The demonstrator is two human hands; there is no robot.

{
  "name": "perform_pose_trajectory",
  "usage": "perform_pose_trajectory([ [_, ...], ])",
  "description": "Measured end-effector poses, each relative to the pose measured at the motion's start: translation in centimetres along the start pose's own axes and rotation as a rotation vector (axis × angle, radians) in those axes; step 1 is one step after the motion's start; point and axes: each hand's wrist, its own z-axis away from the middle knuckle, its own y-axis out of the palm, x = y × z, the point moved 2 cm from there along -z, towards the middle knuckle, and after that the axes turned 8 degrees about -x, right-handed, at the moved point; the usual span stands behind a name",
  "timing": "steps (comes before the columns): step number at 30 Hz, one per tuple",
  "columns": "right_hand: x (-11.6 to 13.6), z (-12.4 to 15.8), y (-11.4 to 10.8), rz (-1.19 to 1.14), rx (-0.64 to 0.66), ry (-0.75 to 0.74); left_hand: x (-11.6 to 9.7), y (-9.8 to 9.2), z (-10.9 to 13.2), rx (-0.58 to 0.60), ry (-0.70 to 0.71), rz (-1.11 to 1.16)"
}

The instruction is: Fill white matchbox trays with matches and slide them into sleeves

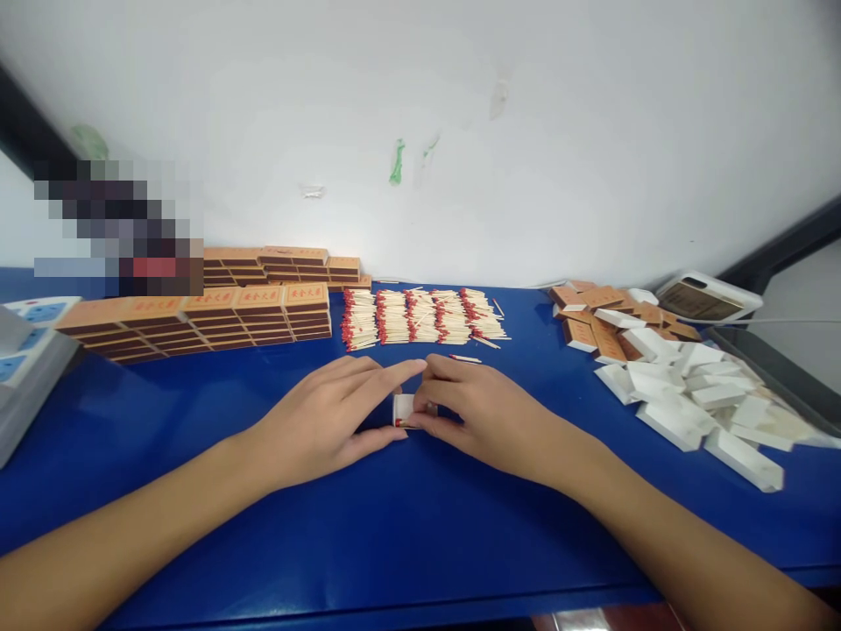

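Observation:
A small white matchbox tray (403,408) lies on the blue table in front of me, with a few red match heads (400,423) showing at its near left corner. My left hand (342,405) is at the tray's left end, thumb at the near edge and fingers round the far side, index finger stretched over it. Bent over the right part of the tray, my right hand (483,407) has its fingers and thumb pinched together; what is between them is hidden. Just behind the hands are several rows of red-headed matches (420,317), with one loose match (466,358) nearer me.
Stacked filled-looking matchboxes (243,314) form a wall at the left, beside a white-and-blue box (32,368). On the right are piles of brown matchbox sleeves (601,329) and white trays (683,421), a phone (703,298) with a cable, and a dark bin (781,377).

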Motion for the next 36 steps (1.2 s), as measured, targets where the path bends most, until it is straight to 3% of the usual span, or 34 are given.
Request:
perform_pose_trajectory([
  [16, 0.43, -0.11, 0.02, 0.137, 0.057, -0.039, 0.05, 0.08, 0.02, -0.004, -0.006, 0.008],
  [27, 0.23, 0.08, -0.19, -0.053, 0.057, -0.004, -0.01, 0.07, -0.03, -0.003, 0.001, 0.017],
  [36, 0.09, 0.25, -0.12, -0.045, 0.049, -0.041, -0.11, 0.08, -0.05, -0.001, 0.009, 0.008],
])
